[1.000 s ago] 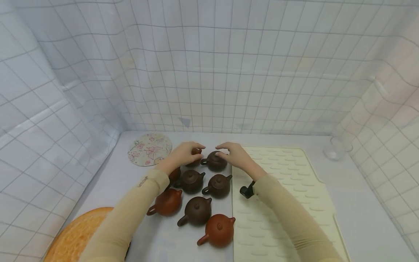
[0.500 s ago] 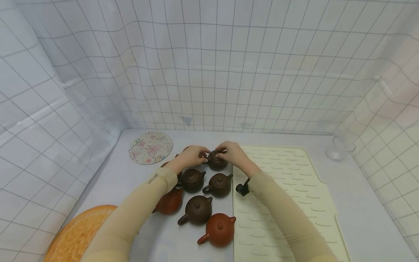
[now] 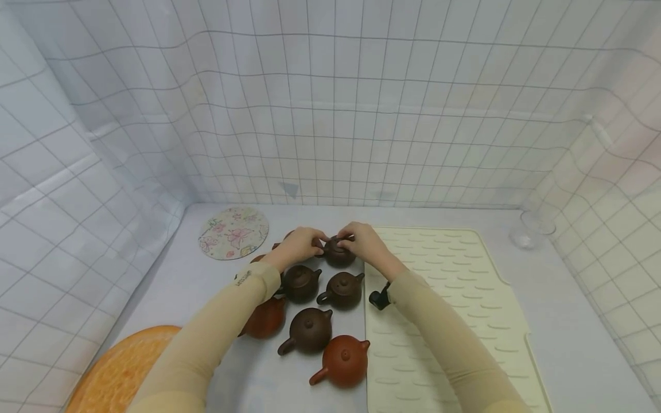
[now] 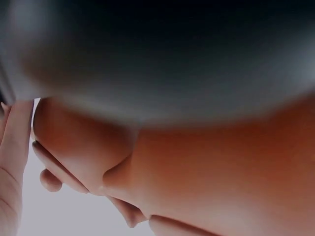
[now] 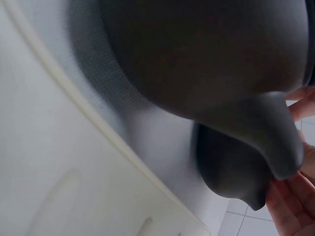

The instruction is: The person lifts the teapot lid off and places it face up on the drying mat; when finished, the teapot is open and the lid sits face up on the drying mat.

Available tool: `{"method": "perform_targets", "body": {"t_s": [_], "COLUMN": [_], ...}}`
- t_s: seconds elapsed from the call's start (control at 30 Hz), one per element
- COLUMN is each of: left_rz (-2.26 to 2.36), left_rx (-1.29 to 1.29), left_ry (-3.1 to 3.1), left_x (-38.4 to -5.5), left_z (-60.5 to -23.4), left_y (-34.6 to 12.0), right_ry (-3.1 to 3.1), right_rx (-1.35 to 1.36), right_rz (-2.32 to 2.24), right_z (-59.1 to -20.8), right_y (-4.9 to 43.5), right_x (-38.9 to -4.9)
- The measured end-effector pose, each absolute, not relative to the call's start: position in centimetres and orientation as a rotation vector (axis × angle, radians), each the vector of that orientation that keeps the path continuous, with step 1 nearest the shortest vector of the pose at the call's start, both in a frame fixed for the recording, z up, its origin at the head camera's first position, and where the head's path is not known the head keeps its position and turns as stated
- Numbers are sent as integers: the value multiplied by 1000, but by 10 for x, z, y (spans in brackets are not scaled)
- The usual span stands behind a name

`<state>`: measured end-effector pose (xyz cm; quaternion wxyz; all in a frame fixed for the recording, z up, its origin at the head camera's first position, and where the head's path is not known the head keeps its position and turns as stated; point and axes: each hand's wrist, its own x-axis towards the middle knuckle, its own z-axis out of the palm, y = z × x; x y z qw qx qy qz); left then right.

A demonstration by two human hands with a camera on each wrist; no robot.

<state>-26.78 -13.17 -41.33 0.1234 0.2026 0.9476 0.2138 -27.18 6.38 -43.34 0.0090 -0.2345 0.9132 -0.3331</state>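
At the back of the teapot group stands a dark brown teapot (image 3: 338, 256) with its handle toward the left. My left hand (image 3: 298, 245) pinches that handle between thumb and fingertips. Over the top right of the same pot, my right hand (image 3: 363, 244) grips with bent fingers and thumb about the lid and spout side. The right wrist view has a nearer dark teapot (image 5: 206, 54) large in front, and fingers (image 5: 288, 201) at the farther pot (image 5: 229, 167) behind it. Reddish-brown teapots (image 4: 221, 167) fill much of the left wrist view, partly covered by a dark blur.
More teapots crowd in front of the hands: two dark ones in a row, another dark one (image 3: 310, 331), a red one (image 3: 345, 361) and a reddish one (image 3: 265, 319). A pale yellow mat (image 3: 439, 321) lies right, a floral round mat (image 3: 234, 234) back left, a glass (image 3: 527, 232) back right.
Both hands have come in from either side onto the rear dark teapot. The left hand moved right, away from the reddish pot, to the handle; the right hand lowered onto the pot.
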Motion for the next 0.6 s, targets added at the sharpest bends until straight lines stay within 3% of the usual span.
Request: {"method": "perform_targets", "body": {"t_s": [0.33,0.6], "left_rz": [555,535], "left_rx": [581,561], "left_ry": [2781,2777], "left_x": [-269,-266], "left_z": [-411,-409], "left_y": [-125,-125], "right_ry": [2660,1921], "right_rx": [-399,-43], "right_rz": [-1437,-2106], "right_z": [-437,-444], "right_y": [94,143], "right_x": [-270,-267]}}
